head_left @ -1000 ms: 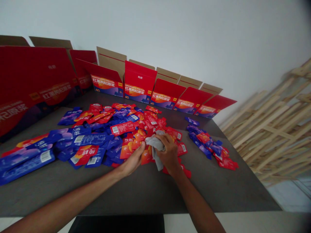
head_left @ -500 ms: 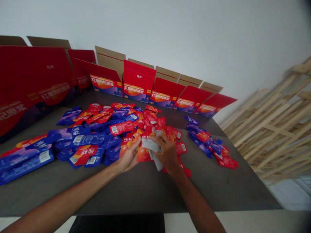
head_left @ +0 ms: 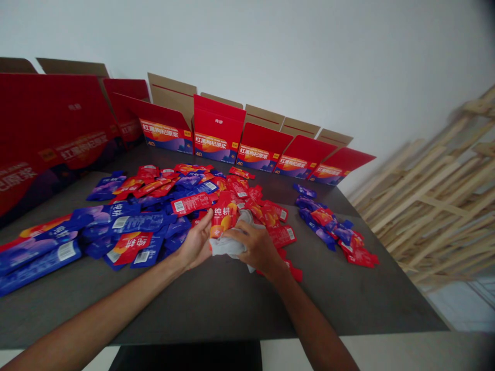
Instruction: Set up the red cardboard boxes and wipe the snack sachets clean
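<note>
Held upright in my left hand (head_left: 198, 242) is a red pouch (head_left: 224, 212) with orange fruit and white lettering; my fingers grip its left edge. My right hand (head_left: 255, 243) is closed on a pale grey cloth (head_left: 228, 246), which is pressed against the pouch's lower part and covers it. Part of the cloth bunches up above my right fingers. Behind and left of my hands spreads a heap of blue pouches (head_left: 143, 221) and red ones. More red pouches (head_left: 280, 234) lie just right of my right hand.
Open red cartons (head_left: 219, 131) line the back of the dark table (head_left: 216, 304), against a white wall. Larger red cartons (head_left: 46, 129) stand at the left. A smaller pile of blue and red pouches (head_left: 334, 226) lies at the right. Wooden pallets (head_left: 441, 206) lean beyond the table's right edge.
The cloth has moved from the pouch's upper part down to its lower part, uncovering the front lettering. The pouch is now tilted more upright and slightly higher.
</note>
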Motion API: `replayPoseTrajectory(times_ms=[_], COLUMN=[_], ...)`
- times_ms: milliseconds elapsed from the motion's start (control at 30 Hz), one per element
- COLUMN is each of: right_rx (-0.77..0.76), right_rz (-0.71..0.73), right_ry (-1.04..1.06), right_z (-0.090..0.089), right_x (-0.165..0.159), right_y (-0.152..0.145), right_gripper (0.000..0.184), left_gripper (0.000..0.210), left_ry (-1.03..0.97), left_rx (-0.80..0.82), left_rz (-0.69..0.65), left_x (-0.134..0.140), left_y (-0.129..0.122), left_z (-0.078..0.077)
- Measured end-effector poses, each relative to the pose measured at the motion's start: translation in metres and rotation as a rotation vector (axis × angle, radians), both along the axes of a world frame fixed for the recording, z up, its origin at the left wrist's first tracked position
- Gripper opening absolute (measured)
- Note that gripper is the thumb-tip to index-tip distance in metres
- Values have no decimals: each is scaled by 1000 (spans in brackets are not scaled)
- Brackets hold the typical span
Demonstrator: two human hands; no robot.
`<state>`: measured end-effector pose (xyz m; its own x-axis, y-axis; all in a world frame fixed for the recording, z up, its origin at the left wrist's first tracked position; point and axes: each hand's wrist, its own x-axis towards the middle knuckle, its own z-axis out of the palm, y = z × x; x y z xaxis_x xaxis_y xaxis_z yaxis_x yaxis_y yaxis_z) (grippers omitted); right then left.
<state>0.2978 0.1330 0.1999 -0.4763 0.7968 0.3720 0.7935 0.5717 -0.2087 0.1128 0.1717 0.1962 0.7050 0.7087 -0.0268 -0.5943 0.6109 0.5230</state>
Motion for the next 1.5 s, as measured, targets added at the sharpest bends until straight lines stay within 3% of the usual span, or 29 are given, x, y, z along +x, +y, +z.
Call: replayPoseTrajectory(times_ms=[133,400,600,767,900,1067,1167,1400,1500], right_rx=[21,71,-6,-57,-11,91,110,-18,-40], right_rz=[-14,-298,-133,-12,-77,-265,-295,-40,-12], right_ry=[-14,165,58,-60,-3,181,240,38,5], right_z=[-1,3,4,1,0,1,0,-2,-1], right_x=[-1,-2,-3,-6,-8,-6,-4,-4,-5], right_y=[-1,-2,-1,-2,-3,-3,-2,1,0], right_gripper=[51,47,51,52,54,49,47,53,53], left_gripper=[56,51,55,58,59,54,53,55,59], left_ry=[-1,-11,36,25,29,32,32,24,17], left_rx=[13,10,-14,60,90,12,2,36,50], left_rz=[-7,-67,-22,17,-2,-6,12,94,90], left_x=[-1,5,1,-4,-2,5,8,2,-1], left_y=[2,-6,1,8,4,-6,-8,2,5], left_z=[-2,-16,-9,0,-2,-15,-19,-7,-4])
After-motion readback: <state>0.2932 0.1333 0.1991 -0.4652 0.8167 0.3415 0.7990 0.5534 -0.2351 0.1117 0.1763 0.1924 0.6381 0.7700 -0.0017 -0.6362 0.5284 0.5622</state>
